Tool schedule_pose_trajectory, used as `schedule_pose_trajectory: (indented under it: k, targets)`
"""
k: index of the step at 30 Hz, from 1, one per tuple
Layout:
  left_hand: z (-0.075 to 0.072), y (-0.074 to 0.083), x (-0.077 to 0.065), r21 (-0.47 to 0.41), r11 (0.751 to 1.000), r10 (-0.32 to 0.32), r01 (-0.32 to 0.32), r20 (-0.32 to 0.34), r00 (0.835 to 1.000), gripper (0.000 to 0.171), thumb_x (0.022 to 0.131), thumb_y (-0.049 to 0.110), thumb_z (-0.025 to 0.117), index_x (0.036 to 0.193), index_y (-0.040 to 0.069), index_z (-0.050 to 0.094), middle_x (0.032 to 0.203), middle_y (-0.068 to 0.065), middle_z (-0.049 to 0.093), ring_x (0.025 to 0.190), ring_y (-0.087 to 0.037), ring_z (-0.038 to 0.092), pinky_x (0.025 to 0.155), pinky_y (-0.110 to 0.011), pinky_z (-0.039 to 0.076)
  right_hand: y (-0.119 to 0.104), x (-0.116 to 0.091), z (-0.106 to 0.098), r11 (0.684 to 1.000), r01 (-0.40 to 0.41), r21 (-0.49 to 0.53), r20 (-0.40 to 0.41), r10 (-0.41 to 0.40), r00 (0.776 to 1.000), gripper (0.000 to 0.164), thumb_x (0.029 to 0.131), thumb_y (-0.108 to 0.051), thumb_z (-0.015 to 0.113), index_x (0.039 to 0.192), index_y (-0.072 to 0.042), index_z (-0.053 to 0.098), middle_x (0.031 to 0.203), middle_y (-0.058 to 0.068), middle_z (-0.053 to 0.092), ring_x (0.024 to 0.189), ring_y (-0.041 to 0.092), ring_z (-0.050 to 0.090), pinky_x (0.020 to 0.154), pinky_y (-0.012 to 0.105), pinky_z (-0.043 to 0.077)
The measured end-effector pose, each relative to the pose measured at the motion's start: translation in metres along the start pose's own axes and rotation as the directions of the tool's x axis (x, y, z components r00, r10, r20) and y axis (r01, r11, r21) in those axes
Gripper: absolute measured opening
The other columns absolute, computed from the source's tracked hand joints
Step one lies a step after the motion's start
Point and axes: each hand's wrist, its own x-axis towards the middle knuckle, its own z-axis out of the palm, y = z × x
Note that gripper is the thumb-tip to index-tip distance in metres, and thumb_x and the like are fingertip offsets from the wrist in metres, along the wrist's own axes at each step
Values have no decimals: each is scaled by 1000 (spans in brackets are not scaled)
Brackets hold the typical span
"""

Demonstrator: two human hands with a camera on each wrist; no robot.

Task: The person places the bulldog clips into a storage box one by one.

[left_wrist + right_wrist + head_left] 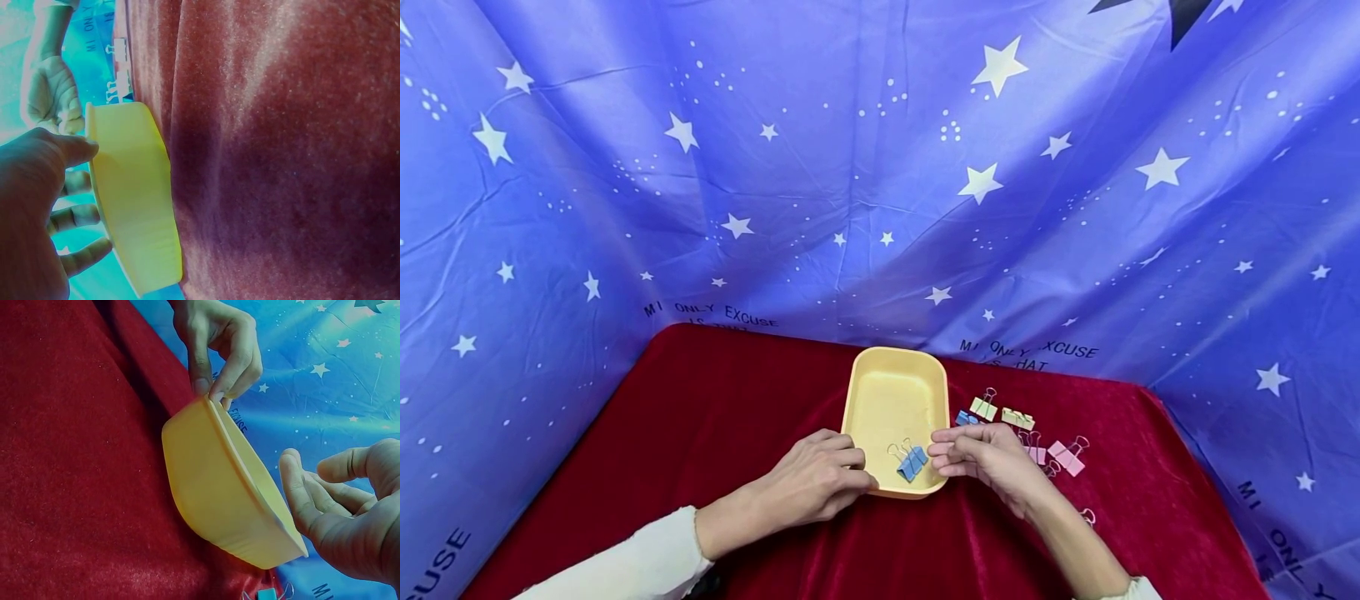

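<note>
Lying inside the tray [891, 392], at its near right end, the blue clip [912, 464] sits just left of the fingertips of the right hand [992, 464] and slightly closer to the person, with a narrow gap showing in the head view. The right hand is the nearer of the two; it is empty, its thumb and fingers spread apart beside the right rim, though whether it touches that rim cannot be told. The left hand [826, 479] pinches the near left rim between thumb and fingers. The clip's wire handles point away from the person and leftward; its body's long axis appears to slant from near left to far right, oblique to the tray's, which runs near to far. Other clips [1067, 457] lie right of the tray.
</note>
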Motion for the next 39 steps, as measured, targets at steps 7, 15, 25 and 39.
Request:
schedule_pose_trajectory:
  k: [7, 15, 25, 39]
  targets:
    - [0, 0, 0, 10, 1000, 4, -4, 3, 1000, 17, 89, 24, 92, 100, 34, 82, 83, 16, 62, 87, -9, 64, 91, -31, 57, 1, -3, -4, 1000, 7, 4, -6, -7, 1000, 46, 110, -1, 49, 145, 29, 53, 121, 26, 82, 102, 18, 85, 95, 33, 69]
    - [0, 0, 1, 9, 1000, 0, 0, 5, 1000, 17, 89, 25, 92, 100, 35, 83, 84, 16, 64, 88, -9, 65, 91, -31, 57, 1, -9, -9, 1000, 3, -5, -24, -3, 1000, 46, 111, -2, 51, 145, 29, 53, 120, 22, 83, 104, 17, 84, 94, 33, 69]
    - [0, 0, 0, 18, 1000, -6, 6, 6, 1000, 18, 89, 26, 92, 100, 35, 83, 85, 17, 65, 88, -8, 65, 91, -31, 57, 5, -16, -20, 1000, -15, -16, -32, 15, 999, 46, 113, -5, 50, 146, 27, 54, 122, 22, 83, 100, 15, 84, 94, 32, 69]
    - [0, 1, 0, 11, 1000, -7, 7, 1, 1000, 18, 88, 25, 92, 99, 35, 83, 86, 17, 67, 89, -8, 66, 91, -31, 57, 11, -21, -29, 1000, -17, -26, -47, 16, 999, 49, 114, -6, 51, 148, 29, 50, 123, 21, 83, 106, 19, 85, 95, 34, 69]
